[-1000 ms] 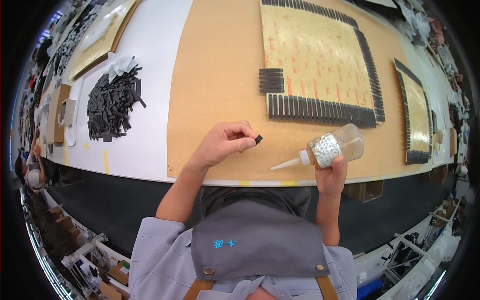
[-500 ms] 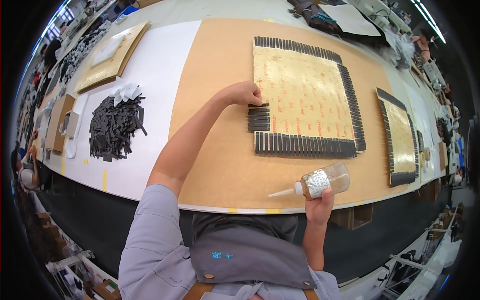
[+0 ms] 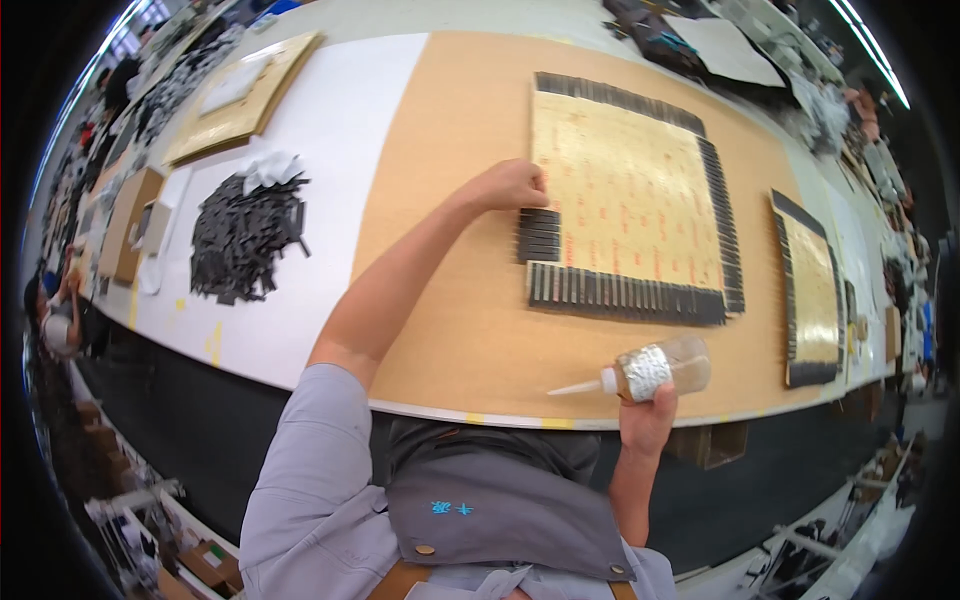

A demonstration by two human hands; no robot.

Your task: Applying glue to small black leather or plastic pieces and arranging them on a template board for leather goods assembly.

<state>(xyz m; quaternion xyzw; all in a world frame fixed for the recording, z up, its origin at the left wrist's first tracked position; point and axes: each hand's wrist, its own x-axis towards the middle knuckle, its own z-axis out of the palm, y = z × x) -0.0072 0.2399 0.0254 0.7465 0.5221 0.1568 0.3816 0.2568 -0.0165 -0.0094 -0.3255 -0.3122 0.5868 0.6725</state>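
Note:
My left hand [image 3: 512,185] is closed at the left edge of a yellowish board [image 3: 620,180], right above a short row of black strips [image 3: 538,236]. Its fingertips touch the board's edge there; anything pinched in them is hidden. Black strips also line the board's far, right and near edges and stick out past it. In front of the board, my right hand [image 3: 648,415] grips a clear squeeze bottle [image 3: 686,364] with a silvery wrap and a long pointed nozzle. The bottle lies nearly level above the tabletop, nozzle to the left.
A heap of loose black strips [image 3: 240,245] lies on the white sheet [image 3: 330,200] at left, a crumpled white piece [image 3: 272,170] on top. Behind it is a stack of boards [image 3: 280,85]. Another strip-edged board [image 3: 808,290] rests at right. A person [image 3: 62,320] sits far left.
The whole view has swung slightly, so the table and boards appear farther right. My left hand stays at the board's left edge, and my right hand keeps its hold on the bottle.

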